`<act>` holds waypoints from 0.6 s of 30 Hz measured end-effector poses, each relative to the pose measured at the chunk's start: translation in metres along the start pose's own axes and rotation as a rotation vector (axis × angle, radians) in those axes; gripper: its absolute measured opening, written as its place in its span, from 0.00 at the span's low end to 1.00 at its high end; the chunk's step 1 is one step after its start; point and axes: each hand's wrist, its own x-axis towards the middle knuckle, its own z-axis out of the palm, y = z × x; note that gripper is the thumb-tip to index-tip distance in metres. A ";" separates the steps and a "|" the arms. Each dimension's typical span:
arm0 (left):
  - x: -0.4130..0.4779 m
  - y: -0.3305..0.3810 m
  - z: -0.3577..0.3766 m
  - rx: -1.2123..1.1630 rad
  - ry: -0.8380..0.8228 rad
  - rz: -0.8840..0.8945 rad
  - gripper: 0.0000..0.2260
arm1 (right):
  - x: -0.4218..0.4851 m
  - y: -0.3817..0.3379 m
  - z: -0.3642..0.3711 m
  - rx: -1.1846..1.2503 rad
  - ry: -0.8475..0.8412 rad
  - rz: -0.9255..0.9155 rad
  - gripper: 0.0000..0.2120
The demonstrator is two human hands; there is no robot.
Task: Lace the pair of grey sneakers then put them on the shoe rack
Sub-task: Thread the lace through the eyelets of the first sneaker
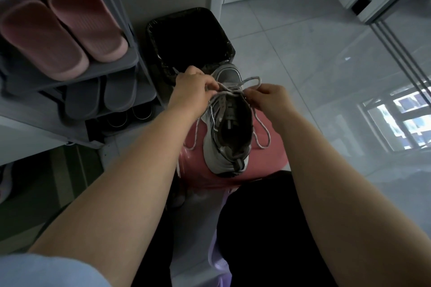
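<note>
pale floor tiles (291, 42) are shining around me, and a grey shoe rack (131, 59) is standing at my left, carrying pink slippers (70, 30). one grey sneaker (229, 137) is sitting on a pink surface (268, 163) between my arms, its toe pointing away toward a black-lined bin (191, 37). my left hand (193, 87) is pinching the lace (235, 88) over the tongue, fingers curled on it. my right hand (268, 98) is pinching the other strand, which is looping down beside the shoe.
</note>
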 end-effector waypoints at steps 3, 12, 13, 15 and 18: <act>-0.001 0.002 0.003 0.009 -0.012 0.012 0.05 | 0.005 -0.002 0.003 0.009 0.087 0.069 0.11; 0.008 -0.005 -0.009 -0.325 0.006 -0.079 0.07 | 0.000 -0.009 -0.003 0.254 0.065 0.180 0.12; 0.007 -0.003 -0.007 -0.266 -0.001 -0.024 0.08 | -0.001 -0.008 -0.002 0.206 0.040 0.153 0.11; 0.008 -0.001 -0.003 -0.176 0.022 0.021 0.08 | -0.002 -0.005 -0.001 0.136 0.019 0.082 0.09; 0.007 -0.001 0.004 -0.100 0.023 -0.027 0.07 | 0.000 -0.002 0.002 0.067 0.057 0.005 0.10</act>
